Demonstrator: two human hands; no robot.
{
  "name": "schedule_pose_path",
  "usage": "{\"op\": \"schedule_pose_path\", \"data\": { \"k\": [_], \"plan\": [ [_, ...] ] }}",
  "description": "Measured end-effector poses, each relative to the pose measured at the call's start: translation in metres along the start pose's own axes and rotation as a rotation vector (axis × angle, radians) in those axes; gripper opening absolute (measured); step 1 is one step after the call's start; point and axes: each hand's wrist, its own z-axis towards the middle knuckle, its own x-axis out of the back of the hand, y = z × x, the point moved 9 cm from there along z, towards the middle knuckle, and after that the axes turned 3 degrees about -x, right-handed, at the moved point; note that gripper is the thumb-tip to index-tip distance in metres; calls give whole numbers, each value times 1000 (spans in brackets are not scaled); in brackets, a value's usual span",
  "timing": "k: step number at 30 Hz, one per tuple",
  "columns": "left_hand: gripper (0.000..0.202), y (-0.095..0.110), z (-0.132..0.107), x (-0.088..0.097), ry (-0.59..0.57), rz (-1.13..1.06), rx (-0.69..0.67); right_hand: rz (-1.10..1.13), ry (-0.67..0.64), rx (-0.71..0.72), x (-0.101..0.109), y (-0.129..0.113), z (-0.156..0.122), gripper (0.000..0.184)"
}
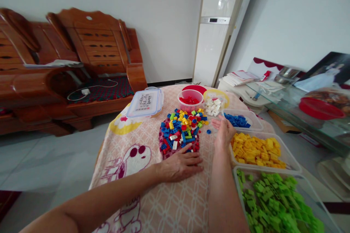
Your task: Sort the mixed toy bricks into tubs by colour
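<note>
A mixed pile of toy building bricks [182, 127] in blue, red, yellow, green and white lies mid-table on a dark red patterned cloth [162, 139]. Flat at the pile's near edge rests my left hand [182, 164], its fingers stretched out. My right hand [223, 131] is to the right of the pile, by the corner of the clear box of blue bricks [237, 120]; its fingers point left and nothing shows in them. A single round blue brick [209, 131] sits between the pile and my right hand.
Along the right stand boxes of yellow bricks [258, 151] and green bricks [276, 200]. Behind the pile are a pink bowl of red bricks [190, 101] and a heap of white bricks [213, 106]. A lidded container [144, 103] stands at the back left. A glass table [295, 111] adjoins on the right.
</note>
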Motion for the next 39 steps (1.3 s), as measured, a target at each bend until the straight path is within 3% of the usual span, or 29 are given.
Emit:
{"op": "schedule_pose_path", "data": {
  "k": [3,8,10,13,15,17,21,24,27,33,36,39],
  "plan": [
    [30,-26,8,4,56,82,7,7,5,-15,0,2,0,48],
    [27,-66,35,16,41,135,35,7,-29,-21,-3,6,3,44],
    [28,-85,41,26,67,151,113,7,-38,-22,-3,8,4,44],
    [32,-104,36,49,198,164,258,13,-43,-28,-3,11,6,45],
    [33,-98,24,59,280,132,292,12,-46,-32,-3,12,6,46],
    [30,-75,12,58,302,64,247,4,-53,-39,-4,12,6,48],
    [31,-24,-2,25,142,10,66,-5,-40,-59,-7,11,2,44],
    [28,-22,-3,7,78,57,41,0,-50,-57,-9,11,0,42],
    [29,-41,6,5,49,124,46,-10,-66,-57,-9,14,0,44],
    [26,-81,24,30,101,211,150,-62,-92,-65,-8,25,5,45],
    [28,-104,29,47,214,194,282,-110,-117,-36,-9,27,6,47],
    [27,-135,31,66,339,154,502,-151,-139,-9,-11,27,4,49]
  ]
}}
